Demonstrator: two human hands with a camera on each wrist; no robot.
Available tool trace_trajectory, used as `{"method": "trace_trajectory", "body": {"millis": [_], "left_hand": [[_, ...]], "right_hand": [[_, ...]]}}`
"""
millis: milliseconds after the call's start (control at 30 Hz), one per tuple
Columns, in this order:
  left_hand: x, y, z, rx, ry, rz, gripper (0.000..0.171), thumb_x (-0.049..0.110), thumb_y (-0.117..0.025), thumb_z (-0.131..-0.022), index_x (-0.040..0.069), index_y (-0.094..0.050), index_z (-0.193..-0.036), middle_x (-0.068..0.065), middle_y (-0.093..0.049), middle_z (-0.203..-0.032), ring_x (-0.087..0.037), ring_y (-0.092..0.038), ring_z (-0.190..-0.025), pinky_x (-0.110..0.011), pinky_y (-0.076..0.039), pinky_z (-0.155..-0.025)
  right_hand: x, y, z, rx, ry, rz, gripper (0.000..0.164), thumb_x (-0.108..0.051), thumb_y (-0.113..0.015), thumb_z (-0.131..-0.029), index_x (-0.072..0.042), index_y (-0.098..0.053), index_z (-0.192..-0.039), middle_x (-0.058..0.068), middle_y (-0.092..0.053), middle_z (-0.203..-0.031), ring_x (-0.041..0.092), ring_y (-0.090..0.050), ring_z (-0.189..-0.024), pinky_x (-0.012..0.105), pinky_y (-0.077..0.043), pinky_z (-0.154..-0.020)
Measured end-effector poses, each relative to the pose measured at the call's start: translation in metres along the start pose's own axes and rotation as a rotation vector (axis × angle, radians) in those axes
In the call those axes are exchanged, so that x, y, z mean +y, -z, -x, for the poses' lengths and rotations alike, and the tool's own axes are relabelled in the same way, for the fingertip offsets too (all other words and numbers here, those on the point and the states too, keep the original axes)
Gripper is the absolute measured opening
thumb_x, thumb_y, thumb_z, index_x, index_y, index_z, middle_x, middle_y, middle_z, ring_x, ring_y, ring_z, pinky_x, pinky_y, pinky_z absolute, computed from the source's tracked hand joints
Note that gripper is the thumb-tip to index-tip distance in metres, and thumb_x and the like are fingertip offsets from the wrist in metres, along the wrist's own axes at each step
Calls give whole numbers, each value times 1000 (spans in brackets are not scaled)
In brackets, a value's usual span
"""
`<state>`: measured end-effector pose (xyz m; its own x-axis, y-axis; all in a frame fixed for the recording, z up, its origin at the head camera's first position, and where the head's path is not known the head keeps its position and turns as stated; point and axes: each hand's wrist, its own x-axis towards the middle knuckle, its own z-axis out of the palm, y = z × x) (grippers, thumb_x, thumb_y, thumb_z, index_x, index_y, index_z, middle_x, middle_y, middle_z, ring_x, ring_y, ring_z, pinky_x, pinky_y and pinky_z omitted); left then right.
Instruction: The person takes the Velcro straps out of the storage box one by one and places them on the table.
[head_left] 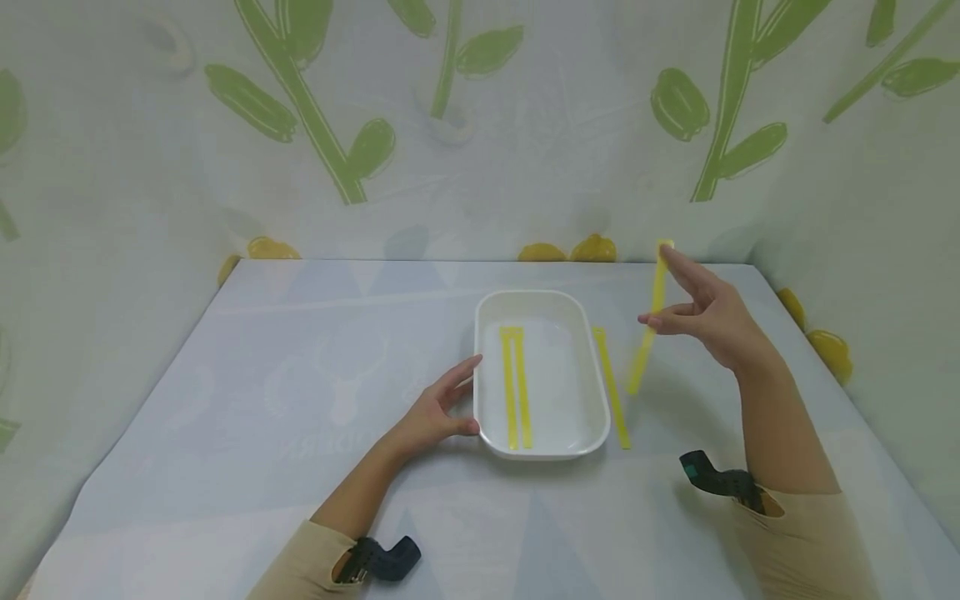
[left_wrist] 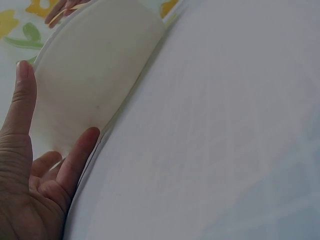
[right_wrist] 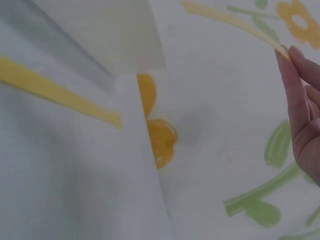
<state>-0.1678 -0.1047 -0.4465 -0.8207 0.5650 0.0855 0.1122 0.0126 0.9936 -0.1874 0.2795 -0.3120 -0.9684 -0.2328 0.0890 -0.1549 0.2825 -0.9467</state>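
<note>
On the left, we see the left hand [head_left: 435,412] spread fairly wide, thumb and fingertips touching the left wall of a white tray [head_left: 564,375] on the desk [head_left: 315,367]. Inside the tray, two yellow strips [head_left: 509,387] lie side by side, left of its middle. Just beside its right wall, we find a third strip [head_left: 614,396] lying on the desk. Farther right, we see a raised strip [head_left: 642,358], tilted, pinched by the right hand [head_left: 716,321].

And there on the tabletop [head_left: 225,500], left of centre in the head view, sits a faint row of marks [head_left: 330,446] that look like lettering, but it's too pale to make out! No word, brand or number reads clearly anywhere.
</note>
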Motion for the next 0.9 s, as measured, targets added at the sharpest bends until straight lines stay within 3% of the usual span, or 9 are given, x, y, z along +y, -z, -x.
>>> {"method": "trace_trajectory", "body": {"millis": [233, 567, 900], "left_hand": [[0, 0, 0, -1, 4, -3, 111, 50, -80, -60, 12, -27, -150, -10, -23, -156, -35, -27, -140, -47, -26, -110], [3, 0, 0, -1, 22, -15, 108, 49, -81, -61, 17, -27, -150, -5, -23, -157, -33, -27, -141, -47, -26, -111], [2, 1, 1, 3, 42, -30, 106, 50, -80, -61, 24, -28, -149, -4, -25, -156, -29, -29, -140, -43, -28, -111]], "right_hand": [[13, 6, 13, -33, -109, 136, 90, -6, -71, -84, -34, -18, -151, -4, -11, -159, 11, -70, -89, 8, -45, -83], [41, 6, 23, -155, -89, 125, 91, -7, -73, -82, -20, -18, -152, 9, -11, -159, 10, -68, -80, 15, -50, -80], [65, 1, 22, -156, -151, 165, 92, -14, -76, -80, -19, -19, -152, 13, -13, -158, 12, -67, -79, 12, -47, -81]]}}
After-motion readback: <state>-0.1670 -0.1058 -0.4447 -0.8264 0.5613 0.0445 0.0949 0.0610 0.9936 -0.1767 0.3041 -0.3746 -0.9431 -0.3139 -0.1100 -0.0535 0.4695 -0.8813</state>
